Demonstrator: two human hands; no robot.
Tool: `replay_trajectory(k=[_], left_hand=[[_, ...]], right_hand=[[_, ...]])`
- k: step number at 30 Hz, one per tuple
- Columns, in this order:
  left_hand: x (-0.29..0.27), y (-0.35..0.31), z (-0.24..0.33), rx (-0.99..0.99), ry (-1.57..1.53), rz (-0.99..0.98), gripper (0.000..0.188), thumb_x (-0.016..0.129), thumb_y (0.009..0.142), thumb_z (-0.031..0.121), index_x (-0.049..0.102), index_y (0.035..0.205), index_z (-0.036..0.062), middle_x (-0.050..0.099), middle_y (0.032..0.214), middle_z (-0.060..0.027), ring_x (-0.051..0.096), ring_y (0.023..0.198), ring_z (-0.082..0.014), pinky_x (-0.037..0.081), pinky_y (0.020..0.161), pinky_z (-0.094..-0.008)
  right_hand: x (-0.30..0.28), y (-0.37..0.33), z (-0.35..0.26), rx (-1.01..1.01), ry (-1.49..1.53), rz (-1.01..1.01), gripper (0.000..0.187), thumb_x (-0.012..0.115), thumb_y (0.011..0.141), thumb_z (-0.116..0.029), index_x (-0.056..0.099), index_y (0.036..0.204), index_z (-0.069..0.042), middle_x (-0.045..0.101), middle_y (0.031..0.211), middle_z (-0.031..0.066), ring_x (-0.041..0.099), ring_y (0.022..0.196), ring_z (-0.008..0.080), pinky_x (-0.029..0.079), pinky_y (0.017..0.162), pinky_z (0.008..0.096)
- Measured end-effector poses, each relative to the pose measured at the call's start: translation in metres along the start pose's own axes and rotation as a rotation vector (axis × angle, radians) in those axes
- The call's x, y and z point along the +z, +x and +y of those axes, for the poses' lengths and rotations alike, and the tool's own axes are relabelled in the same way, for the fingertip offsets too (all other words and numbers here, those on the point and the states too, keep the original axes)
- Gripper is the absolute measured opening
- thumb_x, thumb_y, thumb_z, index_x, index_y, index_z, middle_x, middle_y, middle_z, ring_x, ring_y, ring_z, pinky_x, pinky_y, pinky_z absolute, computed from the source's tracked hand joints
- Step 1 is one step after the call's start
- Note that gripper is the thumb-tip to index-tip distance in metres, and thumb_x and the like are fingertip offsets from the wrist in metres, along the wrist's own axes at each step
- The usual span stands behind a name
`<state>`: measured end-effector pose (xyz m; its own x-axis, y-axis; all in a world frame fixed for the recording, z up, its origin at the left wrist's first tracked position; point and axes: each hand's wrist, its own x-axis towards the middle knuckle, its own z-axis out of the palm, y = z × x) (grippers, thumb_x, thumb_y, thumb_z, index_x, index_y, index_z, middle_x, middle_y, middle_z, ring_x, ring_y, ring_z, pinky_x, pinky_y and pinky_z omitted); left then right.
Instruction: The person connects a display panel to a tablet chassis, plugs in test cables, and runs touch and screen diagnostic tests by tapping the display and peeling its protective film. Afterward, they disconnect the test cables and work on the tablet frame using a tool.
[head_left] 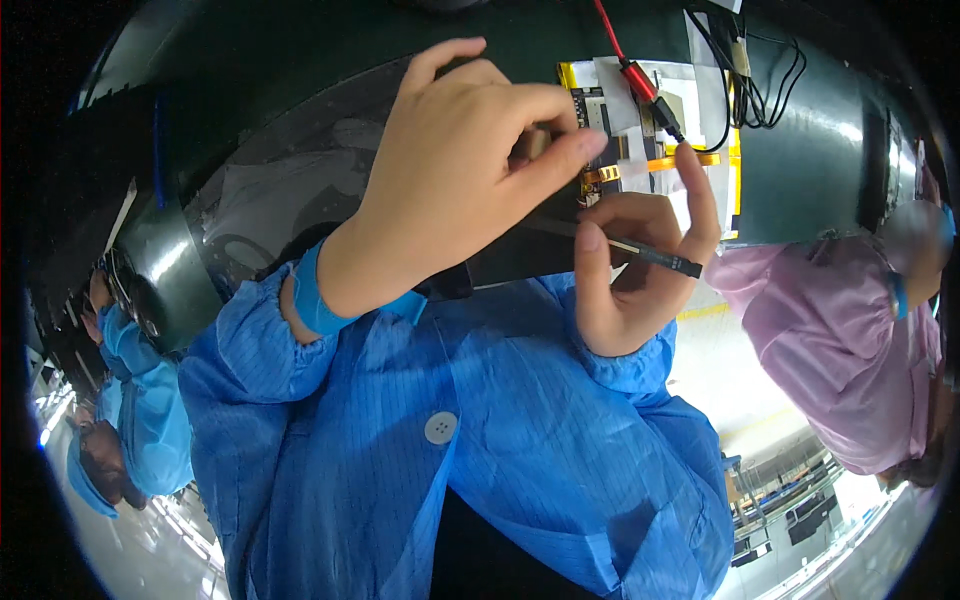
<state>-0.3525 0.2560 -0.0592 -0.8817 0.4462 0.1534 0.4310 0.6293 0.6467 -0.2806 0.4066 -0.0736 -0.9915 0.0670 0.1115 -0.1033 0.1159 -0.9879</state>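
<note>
My left hand reaches over the left edge of a circuit board with an orange flex ribbon. Its thumb and index finger are pinched close together at the board; what lies between them, if anything, is hidden. In my right hand a slim dark pair of tweezers rests across the fingers below the thumb tip, pointing left. The raised right index finger is at the black end of a red cable connector, which lies over the board.
A white sheet with yellow edges lies under the board. Coiled black cable sits at the back right of the dark green table. Clear plastic film is at left. People in pink and blue clothing are nearby.
</note>
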Motion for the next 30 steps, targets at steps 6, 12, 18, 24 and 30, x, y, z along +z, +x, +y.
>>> replay_trajectory(k=[6, 12, 18, 24, 30], left_hand=[[-0.019, 0.018, 0.021, -0.325, 0.042, -0.339, 0.02, 0.064, 0.081, 0.025, 0.069, 0.072, 0.0086, 0.056, 0.089, -0.012, 0.049, 0.096, -0.0267, 0.02, 0.106, -0.0563], [-0.015, 0.016, 0.024, -0.275, 0.074, -0.148, 0.018, 0.068, 0.077, 0.02, 0.068, 0.068, 0.0039, 0.053, 0.089, -0.0104, 0.049, 0.097, -0.0252, 0.019, 0.107, -0.0546], [-0.01, 0.015, 0.02, -0.24, 0.156, -0.139, 0.017, 0.069, 0.073, 0.017, 0.066, 0.064, 0.0029, 0.052, 0.089, -0.0097, 0.048, 0.099, -0.0261, 0.019, 0.107, -0.0543], [-0.009, 0.015, 0.021, -0.245, 0.171, -0.149, 0.015, 0.069, 0.07, 0.016, 0.066, 0.063, 0.0027, 0.052, 0.089, -0.0093, 0.048, 0.099, -0.0269, 0.019, 0.107, -0.0538], [-0.008, 0.017, 0.022, -0.272, 0.173, -0.131, 0.015, 0.069, 0.07, 0.015, 0.065, 0.062, 0.003, 0.052, 0.088, -0.0089, 0.048, 0.098, -0.0264, 0.02, 0.107, -0.0538]], right_hand=[[-0.008, 0.001, 0.006, 0.005, 0.038, 0.108, 0.069, 0.059, 0.079, 0.001, 0.022, 0.138, 0.0, 0.061, 0.077, 0.0075, 0.055, 0.059, 0.0067, 0.04, 0.055, 0.015], [-0.014, 0.001, 0.016, -0.106, -0.2, 0.095, 0.064, 0.059, 0.078, 0.003, 0.028, 0.134, 0.001, 0.06, 0.076, 0.0077, 0.055, 0.061, 0.0071, 0.041, 0.056, 0.0152], [-0.025, 0.005, 0.021, -0.165, -0.473, 0.103, 0.049, 0.065, 0.071, 0.005, 0.054, 0.118, -0.001, 0.061, 0.08, 0.0066, 0.056, 0.068, 0.0149, 0.039, 0.07, 0.0252], [-0.025, 0.007, 0.023, -0.167, -0.483, 0.112, 0.04, 0.065, 0.068, 0.006, 0.063, 0.106, -0.004, 0.062, 0.082, 0.0046, 0.055, 0.07, 0.0164, 0.037, 0.072, 0.0268], [-0.024, 0.009, 0.025, -0.206, -0.506, 0.124, 0.038, 0.065, 0.066, 0.005, 0.066, 0.102, -0.007, 0.061, 0.083, 0.005, 0.055, 0.073, 0.0169, 0.036, 0.073, 0.0269]])
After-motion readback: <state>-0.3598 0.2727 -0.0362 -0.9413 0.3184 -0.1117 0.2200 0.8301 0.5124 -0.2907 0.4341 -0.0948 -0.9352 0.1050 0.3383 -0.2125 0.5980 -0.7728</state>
